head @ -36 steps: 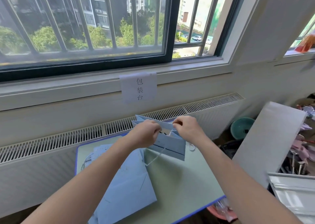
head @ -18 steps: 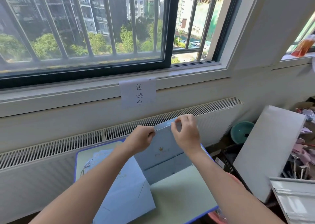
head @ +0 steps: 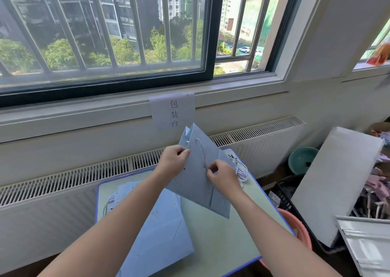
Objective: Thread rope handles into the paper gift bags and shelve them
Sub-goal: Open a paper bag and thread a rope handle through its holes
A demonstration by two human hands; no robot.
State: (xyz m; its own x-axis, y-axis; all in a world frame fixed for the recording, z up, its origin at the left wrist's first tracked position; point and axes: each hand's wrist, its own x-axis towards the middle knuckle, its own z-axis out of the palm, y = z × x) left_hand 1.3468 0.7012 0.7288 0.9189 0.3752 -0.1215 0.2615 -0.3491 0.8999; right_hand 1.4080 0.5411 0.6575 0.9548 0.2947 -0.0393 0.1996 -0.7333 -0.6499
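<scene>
Left hand point(head: 175, 162) pinches the bag point(head: 198, 184) by its upper edge, holding it tilted above the table point(head: 221, 241) so the right hand point(head: 221, 176) can pinch the rope point(head: 201, 152) at the bag's face. More ropes point(head: 241, 172) lie just beside. Half a second ago the bag stood squarer; now it is rotated, corner up.

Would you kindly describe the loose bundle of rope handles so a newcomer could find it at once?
Start at the green table under the window. At its far right corner, just beyond the right hand, lies the bundle of rope handles. Unlike the flat blue bags nearby, it is a tangle of pale twisted cord.
</scene>
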